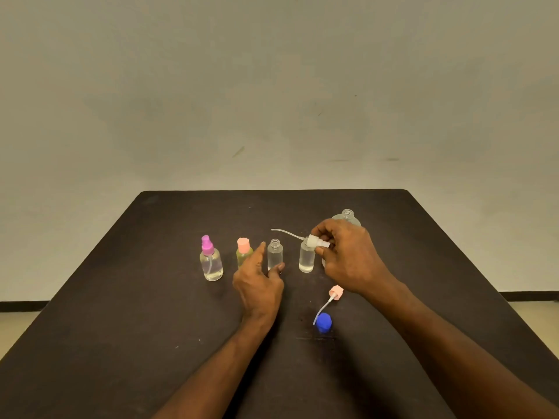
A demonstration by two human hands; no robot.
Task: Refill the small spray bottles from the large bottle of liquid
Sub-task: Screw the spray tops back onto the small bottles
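Note:
Several small clear bottles stand in a row on the dark table (pixel 121 297). At the left is one with a purple spray top (pixel 210 261), then one with a peach cap (pixel 244 251). An uncapped small bottle (pixel 275 253) comes after those, and my left hand (pixel 260 282) reaches to it with straight fingers around its base. My right hand (pixel 348 255) pinches a white spray head (pixel 316 241) with its dip tube pointing left, just above another open small bottle (pixel 306 258). The large bottle (pixel 348 216) stands uncapped behind my right hand, mostly hidden.
A peach spray head with tube (pixel 334 293) and a blue cap (pixel 324 322) lie on the table under my right forearm. A plain wall rises behind the table's far edge.

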